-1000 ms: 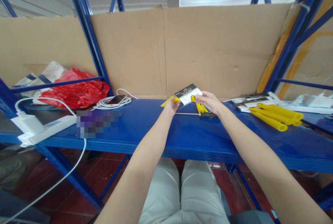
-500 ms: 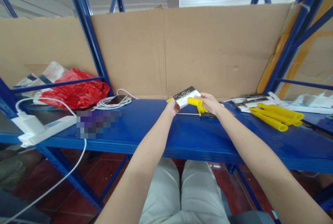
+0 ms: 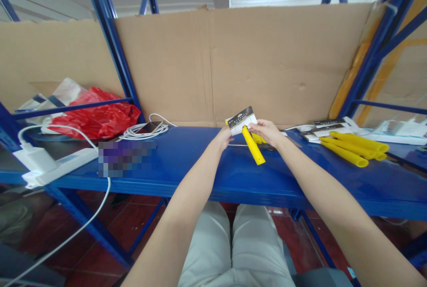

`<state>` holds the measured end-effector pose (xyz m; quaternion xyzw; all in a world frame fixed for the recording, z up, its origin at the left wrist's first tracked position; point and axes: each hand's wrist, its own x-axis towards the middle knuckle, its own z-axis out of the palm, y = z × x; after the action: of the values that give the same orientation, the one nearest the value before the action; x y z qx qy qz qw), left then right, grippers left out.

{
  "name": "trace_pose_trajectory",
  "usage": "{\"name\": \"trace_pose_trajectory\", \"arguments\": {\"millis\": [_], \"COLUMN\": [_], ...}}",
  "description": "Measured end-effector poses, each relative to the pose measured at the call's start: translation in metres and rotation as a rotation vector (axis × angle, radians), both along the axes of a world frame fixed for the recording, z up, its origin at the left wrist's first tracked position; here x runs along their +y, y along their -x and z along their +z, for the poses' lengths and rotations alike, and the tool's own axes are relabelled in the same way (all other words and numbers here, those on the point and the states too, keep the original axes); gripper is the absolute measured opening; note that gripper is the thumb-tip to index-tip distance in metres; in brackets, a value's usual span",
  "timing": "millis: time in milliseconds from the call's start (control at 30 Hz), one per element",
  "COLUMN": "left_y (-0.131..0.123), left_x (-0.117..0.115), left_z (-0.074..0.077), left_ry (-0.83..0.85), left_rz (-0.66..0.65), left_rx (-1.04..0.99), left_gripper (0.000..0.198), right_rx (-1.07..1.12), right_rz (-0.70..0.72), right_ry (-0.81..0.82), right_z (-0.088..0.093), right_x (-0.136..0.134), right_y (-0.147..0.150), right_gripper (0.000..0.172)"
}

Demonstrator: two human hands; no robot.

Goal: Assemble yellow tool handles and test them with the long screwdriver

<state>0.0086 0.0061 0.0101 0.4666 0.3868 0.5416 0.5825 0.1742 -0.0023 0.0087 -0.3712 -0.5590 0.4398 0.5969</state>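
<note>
Card (image 3: 236, 123) is pinched by left hand (image 3: 224, 137) and right hand (image 3: 267, 131) | attachment of yellow tube (image 3: 254, 147) is unconfirmed | loose tubes (image 3: 358, 147) are left toward desk's (image 3: 187, 153) right edge

Blue shelving (image 3: 113, 38), probably tiled floor (image 3: 126, 216)

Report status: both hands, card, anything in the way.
Left hand and right hand gripping printed card. Yellow tube slanting down from it. Possible obstacle: dark-handled tool on shelf.
</note>
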Motion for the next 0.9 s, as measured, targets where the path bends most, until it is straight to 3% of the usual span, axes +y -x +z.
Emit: {"name": "trace_pose_trajectory", "arguments": {"millis": [367, 567, 700, 800, 900], "left_y": [-0.006, -0.002, -0.004, -0.009, -0.014], "left_x": [0.005, 0.008, 0.003, -0.003, -0.008], "left_z": [0.006, 0.005, 0.0, -0.005, -0.008], "left_ry": [0.006, 0.116, 0.16, 0.096, 0.017], "left_rz": [0.059, 0.091, -0.044, -0.188, -0.234], "left_rx": [-0.146, -0.202, -0.135, -0.034, 0.016], "left_gripper": [0.026, 0.045, 0.041, 0.03, 0.016], "right_rx": [0.081, 0.119, 0.156, 0.186, 0.192], "right_rz": [-0.054, -0.101, -0.168, -0.192, -0.188], "right_ry": [0.019, -0.028, -0.058, -0.053, -0.033], "right_z": [0.002, -0.003, -0.01, -0.014, -0.015], "right_x": [0.003, 0.009, 0.015, 0.017, 0.017], "right_y": [0.001, 0.001, 0.003, 0.004, 0.005], "right_gripper": [0.025, 0.04, 0.045, 0.043, 0.04]}}
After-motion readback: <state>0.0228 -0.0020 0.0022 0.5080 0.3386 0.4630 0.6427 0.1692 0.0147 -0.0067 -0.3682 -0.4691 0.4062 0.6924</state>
